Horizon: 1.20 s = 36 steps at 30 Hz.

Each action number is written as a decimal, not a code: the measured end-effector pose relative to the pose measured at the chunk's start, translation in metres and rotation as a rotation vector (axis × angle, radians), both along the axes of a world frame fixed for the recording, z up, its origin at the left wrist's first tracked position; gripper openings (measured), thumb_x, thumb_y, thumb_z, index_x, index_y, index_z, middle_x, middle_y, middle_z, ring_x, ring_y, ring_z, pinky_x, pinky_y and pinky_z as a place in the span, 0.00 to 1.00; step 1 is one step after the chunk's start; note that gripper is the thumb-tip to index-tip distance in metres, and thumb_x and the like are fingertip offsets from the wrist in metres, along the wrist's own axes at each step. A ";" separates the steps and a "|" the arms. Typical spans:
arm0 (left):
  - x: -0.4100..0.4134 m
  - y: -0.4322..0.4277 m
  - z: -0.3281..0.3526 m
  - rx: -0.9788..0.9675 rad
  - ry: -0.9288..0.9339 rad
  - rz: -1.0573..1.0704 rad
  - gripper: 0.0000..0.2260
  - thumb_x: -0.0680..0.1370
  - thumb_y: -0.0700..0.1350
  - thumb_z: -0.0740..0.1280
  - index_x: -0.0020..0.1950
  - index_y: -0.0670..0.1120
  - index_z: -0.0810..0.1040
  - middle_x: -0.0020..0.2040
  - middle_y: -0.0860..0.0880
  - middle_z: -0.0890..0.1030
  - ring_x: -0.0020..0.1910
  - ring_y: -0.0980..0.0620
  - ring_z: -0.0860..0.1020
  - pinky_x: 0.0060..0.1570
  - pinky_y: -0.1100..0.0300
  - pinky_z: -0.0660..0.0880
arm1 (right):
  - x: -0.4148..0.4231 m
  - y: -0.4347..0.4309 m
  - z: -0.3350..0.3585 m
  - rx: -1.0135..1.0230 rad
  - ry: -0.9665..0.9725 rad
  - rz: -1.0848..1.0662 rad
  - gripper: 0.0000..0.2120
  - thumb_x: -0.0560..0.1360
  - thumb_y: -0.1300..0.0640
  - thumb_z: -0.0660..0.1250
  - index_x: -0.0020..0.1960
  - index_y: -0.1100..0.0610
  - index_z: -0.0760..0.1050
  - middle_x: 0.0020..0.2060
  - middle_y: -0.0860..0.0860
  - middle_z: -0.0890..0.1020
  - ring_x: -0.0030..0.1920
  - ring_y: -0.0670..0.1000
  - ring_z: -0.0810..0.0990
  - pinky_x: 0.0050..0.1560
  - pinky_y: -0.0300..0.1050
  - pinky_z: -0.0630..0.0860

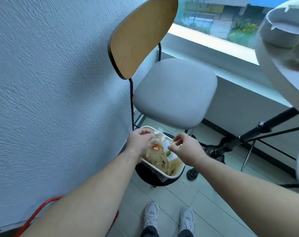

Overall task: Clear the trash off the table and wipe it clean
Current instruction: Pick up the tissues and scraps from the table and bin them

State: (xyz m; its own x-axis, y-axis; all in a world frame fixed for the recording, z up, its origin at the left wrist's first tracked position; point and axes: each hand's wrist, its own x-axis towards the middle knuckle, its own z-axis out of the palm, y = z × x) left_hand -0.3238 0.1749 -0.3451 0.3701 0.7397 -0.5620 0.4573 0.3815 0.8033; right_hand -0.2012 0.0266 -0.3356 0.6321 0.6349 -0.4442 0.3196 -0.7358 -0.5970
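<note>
A white food container (pixel 171 175) full of pale scraps, a crumpled wrapper (pixel 158 134) and a small white packet with a green mark (pixel 170 153) sits tilted over a black trash bin (pixel 145 173) on the floor. My left hand (pixel 139 142) lies over the container's left rim with its fingers curled, gripping it as far as I can tell. My right hand (pixel 186 147) hovers over the right side, thumb and fingers apart, holding nothing. The white round table (pixel 282 72) shows at the upper right, with a grey bowl-like dish (pixel 285 29) on it.
A chair with a grey seat (pixel 175 93) and a wooden back (pixel 142 33) stands right behind the bin, against the textured wall (pixel 51 82). The table's black base (pixel 217 151) and a tripod leg (pixel 265 129) are to the right. My shoes (pixel 169 218) are on the tiled floor.
</note>
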 end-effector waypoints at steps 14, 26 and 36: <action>-0.017 0.021 0.027 0.273 0.118 -0.225 0.05 0.77 0.41 0.71 0.45 0.50 0.83 0.43 0.50 0.84 0.44 0.50 0.81 0.39 0.62 0.75 | 0.003 0.016 0.027 0.059 -0.050 -0.029 0.03 0.81 0.50 0.69 0.53 0.49 0.79 0.46 0.43 0.83 0.46 0.45 0.80 0.45 0.44 0.77; 0.020 0.051 0.143 0.649 0.057 -0.474 0.04 0.79 0.48 0.69 0.48 0.51 0.83 0.44 0.55 0.84 0.48 0.54 0.82 0.51 0.55 0.80 | 0.030 0.024 0.141 0.316 -0.236 -0.177 0.07 0.80 0.51 0.70 0.56 0.51 0.80 0.49 0.45 0.84 0.49 0.50 0.82 0.54 0.49 0.80; 0.086 0.044 0.237 0.798 -0.245 -0.564 0.08 0.83 0.45 0.65 0.52 0.50 0.85 0.43 0.55 0.85 0.45 0.56 0.81 0.41 0.60 0.74 | 0.067 -0.018 0.255 0.497 -0.522 -0.344 0.08 0.78 0.52 0.70 0.55 0.52 0.84 0.45 0.44 0.85 0.44 0.46 0.83 0.49 0.44 0.80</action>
